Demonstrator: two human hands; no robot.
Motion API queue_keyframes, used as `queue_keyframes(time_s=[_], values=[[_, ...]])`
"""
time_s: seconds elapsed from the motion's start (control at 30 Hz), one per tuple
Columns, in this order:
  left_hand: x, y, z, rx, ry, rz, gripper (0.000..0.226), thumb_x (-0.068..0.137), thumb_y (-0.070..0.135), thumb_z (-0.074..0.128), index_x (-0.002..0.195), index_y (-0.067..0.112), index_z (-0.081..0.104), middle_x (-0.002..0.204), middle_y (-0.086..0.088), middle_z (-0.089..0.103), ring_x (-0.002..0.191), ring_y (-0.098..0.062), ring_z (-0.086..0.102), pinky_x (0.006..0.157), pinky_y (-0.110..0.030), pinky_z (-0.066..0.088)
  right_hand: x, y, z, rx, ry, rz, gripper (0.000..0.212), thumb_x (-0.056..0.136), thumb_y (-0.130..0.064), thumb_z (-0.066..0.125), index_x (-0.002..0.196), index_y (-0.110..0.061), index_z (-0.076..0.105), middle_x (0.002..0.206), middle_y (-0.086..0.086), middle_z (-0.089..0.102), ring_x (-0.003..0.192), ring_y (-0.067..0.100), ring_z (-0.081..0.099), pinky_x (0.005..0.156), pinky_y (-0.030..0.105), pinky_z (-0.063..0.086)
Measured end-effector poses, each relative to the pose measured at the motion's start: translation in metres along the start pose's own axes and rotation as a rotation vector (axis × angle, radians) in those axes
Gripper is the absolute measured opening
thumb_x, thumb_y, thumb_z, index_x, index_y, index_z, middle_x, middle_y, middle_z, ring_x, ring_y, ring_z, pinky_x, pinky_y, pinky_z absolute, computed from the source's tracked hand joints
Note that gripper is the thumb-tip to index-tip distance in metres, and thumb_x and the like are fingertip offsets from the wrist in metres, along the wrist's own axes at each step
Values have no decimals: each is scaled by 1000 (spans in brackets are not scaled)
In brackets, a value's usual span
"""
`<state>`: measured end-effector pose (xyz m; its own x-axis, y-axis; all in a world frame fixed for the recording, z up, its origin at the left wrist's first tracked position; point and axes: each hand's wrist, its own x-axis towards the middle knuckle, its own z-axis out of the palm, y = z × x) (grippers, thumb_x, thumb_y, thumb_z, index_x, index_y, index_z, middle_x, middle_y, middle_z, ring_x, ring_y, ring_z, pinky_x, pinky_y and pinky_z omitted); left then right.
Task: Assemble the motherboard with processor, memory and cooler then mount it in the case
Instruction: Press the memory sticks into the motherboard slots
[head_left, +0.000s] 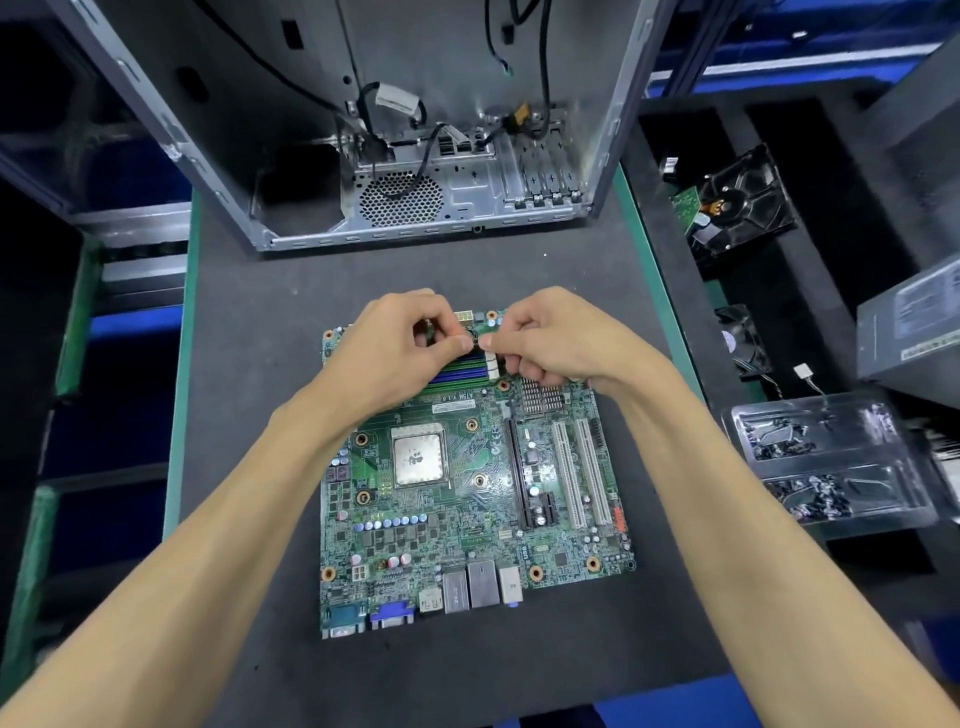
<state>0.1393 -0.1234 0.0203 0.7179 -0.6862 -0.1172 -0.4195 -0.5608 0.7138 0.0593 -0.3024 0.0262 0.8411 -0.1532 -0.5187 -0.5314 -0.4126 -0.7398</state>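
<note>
I am seeing the motherboard (467, 499) lying flat on the dark worktop (249, 364), just in front of the open case (415, 171). The processor (418, 453) is sitting in its socket mid-board. Both grips are pinching a memory stick (474, 335) over the board's far-edge slots (460, 366): left hand (389, 345), right hand (550, 338), fingers curled.

Your left hand (395, 343) and right hand (550, 338) cover the far ends of the memory slots (460, 366); whatever they pinch is barely visible. The case (426, 156) is cut off at the top edge. Parts in the plastic tray (826, 462) are too blurred to identify.
</note>
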Motion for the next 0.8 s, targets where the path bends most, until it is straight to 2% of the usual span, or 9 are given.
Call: queue_keyframes(time_s=[0.13, 0.23, 0.3, 0.4, 0.47, 0.53, 0.6, 0.7, 0.8], values=[[0, 1, -2, -54, -10, 5, 12, 87, 26, 76, 77, 21, 72, 80, 4, 63, 64, -13, 48, 66, -31, 42, -2, -2, 0, 2, 0, 32, 33, 94, -34, 69, 73, -9, 68, 64, 4, 66, 54, 16, 55, 43, 21, 43], [0, 5, -6, -56, -36, -14, 9, 86, 26, 76, 78, 23, 74, 82, 3, 66, 65, -12, 51, 66, -28, 43, -3, -10, -1, -179, 62, 70, 32, 88, -43, 72, 76, -14, 72, 68, 2, 72, 51, 13, 60, 47, 23, 46], [0, 8, -9, -52, -38, -6, 6, 88, 26, 74, 83, 24, 76, 84, 7, 69, 71, -11, 58, 70, -27, 47, -4, -16, 0, -338, 188, 39, 25, 82, -46, 75, 75, -23, 68, 77, -2, 73, 67, 15, 67, 63, 27, 52], [-5, 7, -24, -213, 198, -20, 13, 93, 19, 66, 90, 28, 75, 83, 12, 73, 74, -3, 63, 72, -20, 51, -8, -30, 15, -458, 351, -215, 13, 85, -41, 73, 85, -32, 63, 87, -14, 64, 87, 13, 60, 77, 32, 50], [-12, -5, -41, -326, 393, -132, 13, 88, 24, 63, 83, 32, 73, 75, 9, 71, 70, -6, 64, 69, -26, 53, -6, -40, 31, -408, 343, -402, 5, 90, -36, 70, 90, -31, 69, 87, -15, 62, 89, 10, 54, 79, 33, 49], [-21, -25, -53, -273, 456, -311, 10, 82, 37, 64, 77, 29, 69, 75, 1, 72, 67, -13, 63, 70, -33, 54, 0, -49, 48, -390, 288, -480, 8, 93, -34, 68, 92, -27, 73, 88, -12, 64, 92, 12, 52, 81, 34, 49], [-32, -42, -57, -170, 369, -486, 23, 85, 43, 70, 77, 21, 69, 77, -7, 73, 61, -16, 62, 66, -33, 54, 8, -54, 63, -403, 233, -490, 11, 95, -32, 66, 95, -26, 75, 90, -11, 65, 94, 12, 53, 82, 34, 48], [-43, -51, -52, -297, 180, -612, 38, 86, 44, 72, 78, 8, 72, 75, -11, 73, 53, -12, 63, 50, -24, 52, 14, -56, 75, -399, 188, -507, 13, 96, -32, 65, 96, -25, 76, 87, -11, 64, 88, 11, 53, 75, 31, 44], [-46, -53, -50, -401, 171, -681, 41, 82, 43, 77, 77, 2, 72, 73, -12, 71, 54, -14, 62, 48, -21, 51, 16, -55, 77, -344, 170, -522, 16, 96, -34, 65, 92, -22, 76, 88, -9, 68, 81, 10, 59, 74, 32, 49]])
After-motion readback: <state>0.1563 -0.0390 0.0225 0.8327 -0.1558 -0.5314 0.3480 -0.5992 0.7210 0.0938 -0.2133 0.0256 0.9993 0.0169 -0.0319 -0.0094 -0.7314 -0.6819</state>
